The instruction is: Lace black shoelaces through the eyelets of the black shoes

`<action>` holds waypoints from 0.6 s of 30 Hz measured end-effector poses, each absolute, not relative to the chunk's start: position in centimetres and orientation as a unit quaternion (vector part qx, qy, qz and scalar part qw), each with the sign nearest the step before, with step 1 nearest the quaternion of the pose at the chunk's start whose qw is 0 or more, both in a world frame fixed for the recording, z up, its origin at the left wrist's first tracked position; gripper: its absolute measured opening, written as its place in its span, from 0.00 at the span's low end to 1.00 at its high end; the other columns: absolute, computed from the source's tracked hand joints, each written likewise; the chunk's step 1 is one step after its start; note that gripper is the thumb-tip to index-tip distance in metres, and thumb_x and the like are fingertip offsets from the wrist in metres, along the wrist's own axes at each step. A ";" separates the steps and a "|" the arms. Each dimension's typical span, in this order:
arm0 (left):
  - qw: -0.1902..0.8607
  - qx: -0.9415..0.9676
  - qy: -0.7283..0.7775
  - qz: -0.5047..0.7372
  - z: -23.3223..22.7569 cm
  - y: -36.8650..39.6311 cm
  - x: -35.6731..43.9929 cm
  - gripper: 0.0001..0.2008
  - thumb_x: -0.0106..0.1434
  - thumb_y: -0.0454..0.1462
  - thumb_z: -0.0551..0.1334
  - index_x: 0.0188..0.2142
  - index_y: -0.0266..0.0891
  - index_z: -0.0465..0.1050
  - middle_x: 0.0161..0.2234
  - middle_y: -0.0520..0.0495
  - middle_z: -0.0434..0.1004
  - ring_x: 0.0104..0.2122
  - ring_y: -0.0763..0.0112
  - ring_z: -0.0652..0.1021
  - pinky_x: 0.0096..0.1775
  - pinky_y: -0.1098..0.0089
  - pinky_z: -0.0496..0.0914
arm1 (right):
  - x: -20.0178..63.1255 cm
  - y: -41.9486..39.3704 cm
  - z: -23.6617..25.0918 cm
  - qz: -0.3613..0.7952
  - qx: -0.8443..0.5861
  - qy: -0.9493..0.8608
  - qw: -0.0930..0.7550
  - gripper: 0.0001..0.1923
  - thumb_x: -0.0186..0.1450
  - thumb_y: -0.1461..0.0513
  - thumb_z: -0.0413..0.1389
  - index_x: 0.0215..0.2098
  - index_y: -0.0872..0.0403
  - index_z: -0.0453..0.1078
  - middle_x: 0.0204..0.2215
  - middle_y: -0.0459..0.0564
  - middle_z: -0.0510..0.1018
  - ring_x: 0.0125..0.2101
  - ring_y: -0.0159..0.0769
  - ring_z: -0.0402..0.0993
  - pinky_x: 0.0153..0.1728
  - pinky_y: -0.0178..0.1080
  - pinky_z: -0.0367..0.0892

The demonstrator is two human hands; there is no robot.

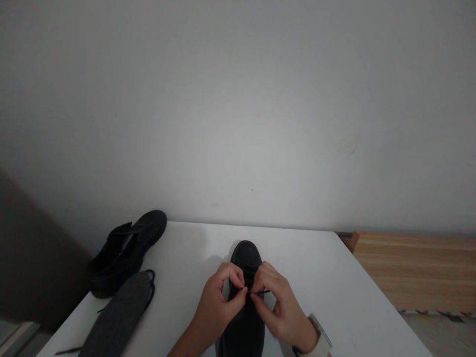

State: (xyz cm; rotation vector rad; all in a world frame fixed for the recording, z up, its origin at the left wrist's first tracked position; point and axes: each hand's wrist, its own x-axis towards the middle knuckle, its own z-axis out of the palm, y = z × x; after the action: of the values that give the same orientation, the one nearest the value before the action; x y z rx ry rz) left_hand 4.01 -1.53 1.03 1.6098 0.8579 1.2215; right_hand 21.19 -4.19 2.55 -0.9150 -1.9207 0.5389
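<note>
A black shoe (245, 255) stands on the white table (320, 277) with its toe pointing away from me. Both hands work over its laces. My left hand (217, 300) pinches a black lace between thumb and forefinger. My right hand (277, 300) pinches the lace (262, 292) just to the right, fingertips almost touching the left ones. A watch with a pale strap (320, 331) sits on my right wrist. The shoe's middle is hidden under my hands.
A second black shoe (126, 250) lies at the table's left edge. A grey insole (117, 317) rests in front of it, with a loose black lace (69, 351) near the corner. A wooden surface (416, 267) stands to the right. A plain wall is behind.
</note>
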 end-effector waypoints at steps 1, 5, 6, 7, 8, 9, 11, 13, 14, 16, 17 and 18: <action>0.454 0.656 0.349 0.492 1.1 -1.6 4.0 0.08 0.57 0.30 0.61 0.27 0.41 0.62 0.31 0.50 0.71 0.33 0.67 0.74 0.38 0.67 0.67 | 21.2 -4.2 2.5 0.217 -0.375 -0.774 0.461 0.08 0.66 0.68 0.51 0.31 0.50 0.58 0.27 0.44 0.67 0.32 0.37 0.63 0.34 0.41 0.57; 0.459 0.651 0.352 0.492 1.3 -1.8 3.9 0.07 0.61 0.33 0.61 0.29 0.41 0.64 0.33 0.49 0.73 0.37 0.66 0.75 0.42 0.66 0.67 | 21.1 -4.3 2.6 0.218 -0.390 -0.746 0.494 0.09 0.68 0.67 0.52 0.31 0.51 0.60 0.27 0.45 0.66 0.31 0.36 0.63 0.31 0.39 0.57; 0.462 0.651 0.351 0.490 1.3 -1.8 3.9 0.06 0.62 0.33 0.61 0.30 0.41 0.65 0.34 0.49 0.74 0.38 0.65 0.76 0.43 0.66 0.67 | 21.1 -4.3 2.7 0.217 -0.392 -0.738 0.504 0.08 0.68 0.67 0.52 0.31 0.51 0.60 0.27 0.45 0.66 0.31 0.36 0.64 0.30 0.39 0.57; 0.464 0.652 0.351 0.486 1.4 -1.8 3.9 0.05 0.63 0.33 0.61 0.31 0.41 0.66 0.35 0.48 0.75 0.39 0.65 0.76 0.44 0.65 0.67 | 21.0 -4.3 2.7 0.216 -0.394 -0.732 0.513 0.08 0.69 0.67 0.52 0.31 0.51 0.61 0.27 0.45 0.66 0.30 0.36 0.64 0.30 0.38 0.57; 0.464 0.655 0.352 0.481 1.4 -1.9 3.9 0.04 0.63 0.34 0.61 0.31 0.41 0.67 0.36 0.48 0.76 0.39 0.64 0.77 0.44 0.65 0.67 | 21.0 -4.3 2.7 0.213 -0.395 -0.727 0.520 0.08 0.69 0.66 0.53 0.32 0.51 0.62 0.28 0.45 0.66 0.30 0.35 0.64 0.30 0.38 0.58; 0.463 0.659 0.354 0.475 1.4 -1.9 4.0 0.04 0.64 0.34 0.61 0.32 0.41 0.68 0.36 0.48 0.76 0.39 0.64 0.77 0.44 0.65 0.67 | 20.9 -4.3 2.7 0.209 -0.395 -0.723 0.527 0.08 0.69 0.66 0.53 0.32 0.51 0.62 0.28 0.45 0.67 0.30 0.35 0.64 0.30 0.38 0.58; 0.455 0.668 0.359 0.467 1.4 -2.0 4.0 0.03 0.64 0.34 0.61 0.33 0.41 0.69 0.36 0.48 0.76 0.39 0.64 0.76 0.44 0.65 0.67 | 20.8 -4.3 2.6 0.203 -0.392 -0.719 0.537 0.07 0.69 0.67 0.53 0.33 0.51 0.64 0.28 0.45 0.67 0.31 0.35 0.64 0.30 0.38 0.59; 0.445 0.675 0.366 0.460 1.4 -2.1 4.0 0.02 0.65 0.35 0.60 0.34 0.42 0.69 0.36 0.48 0.75 0.39 0.63 0.76 0.44 0.65 0.67 | 20.6 -4.4 2.6 0.200 -0.386 -0.716 0.546 0.06 0.69 0.67 0.53 0.34 0.51 0.65 0.29 0.45 0.68 0.31 0.35 0.65 0.30 0.38 0.60; 0.441 0.679 0.368 0.457 1.4 -2.1 4.0 0.02 0.65 0.35 0.60 0.34 0.42 0.69 0.36 0.48 0.74 0.39 0.63 0.75 0.43 0.65 0.67 | 20.6 -4.4 2.6 0.202 -0.383 -0.715 0.549 0.06 0.69 0.67 0.53 0.34 0.51 0.65 0.29 0.45 0.68 0.31 0.35 0.65 0.31 0.38 0.60; 0.437 0.685 0.372 0.450 1.3 -2.1 4.0 0.02 0.66 0.35 0.59 0.35 0.42 0.70 0.35 0.49 0.73 0.38 0.64 0.74 0.42 0.65 0.67 | 20.5 -4.5 2.6 0.210 -0.380 -0.712 0.552 0.06 0.69 0.67 0.53 0.35 0.51 0.66 0.29 0.45 0.69 0.31 0.34 0.66 0.31 0.38 0.61; 0.435 0.686 0.372 0.448 1.3 -2.1 4.1 0.02 0.66 0.35 0.59 0.35 0.42 0.70 0.35 0.49 0.72 0.38 0.64 0.74 0.42 0.65 0.66 | 20.5 -4.5 2.6 0.213 -0.379 -0.711 0.553 0.06 0.69 0.67 0.54 0.35 0.51 0.67 0.29 0.45 0.69 0.32 0.35 0.67 0.31 0.38 0.61; 0.434 0.688 0.373 0.447 1.3 -2.1 4.1 0.02 0.66 0.36 0.59 0.35 0.42 0.70 0.35 0.49 0.72 0.37 0.64 0.73 0.41 0.66 0.66 | 20.5 -4.5 2.5 0.215 -0.379 -0.709 0.554 0.06 0.69 0.67 0.54 0.36 0.51 0.67 0.29 0.45 0.70 0.32 0.35 0.67 0.32 0.38 0.61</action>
State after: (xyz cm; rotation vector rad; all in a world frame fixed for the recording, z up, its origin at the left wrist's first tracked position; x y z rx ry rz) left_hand 4.08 -2.07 1.28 1.7126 0.9280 1.1146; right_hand 20.53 -4.49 2.54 -0.8960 -1.6759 0.5074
